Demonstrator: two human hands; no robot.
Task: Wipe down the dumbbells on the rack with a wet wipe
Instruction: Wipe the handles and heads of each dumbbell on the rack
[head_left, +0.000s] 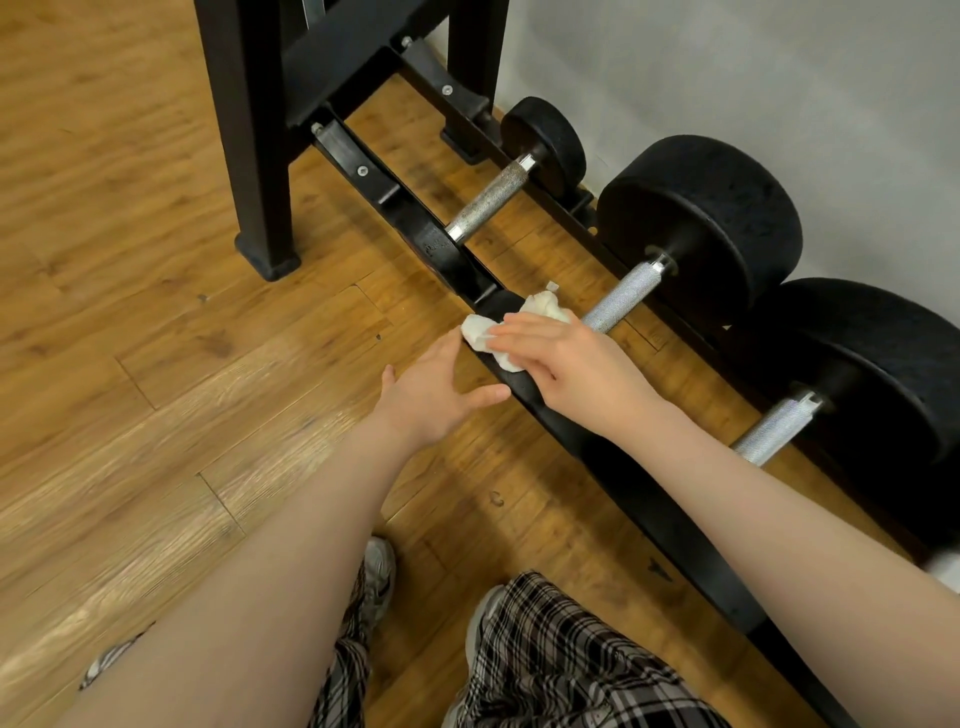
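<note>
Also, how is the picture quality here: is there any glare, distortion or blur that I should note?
Head view: wide-angle bending curves the front rack rail and the floor boards; soft glare on the wood floor at the left; the wet wipe under the right hand is nearly overexposed; the dumbbell handles stay sharp; the left hand is slightly soft.

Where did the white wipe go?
In the head view, the wet wipe is near the middle, pressed under the right hand on the near end of the middle dumbbell, with the left hand just beside it.
</note>
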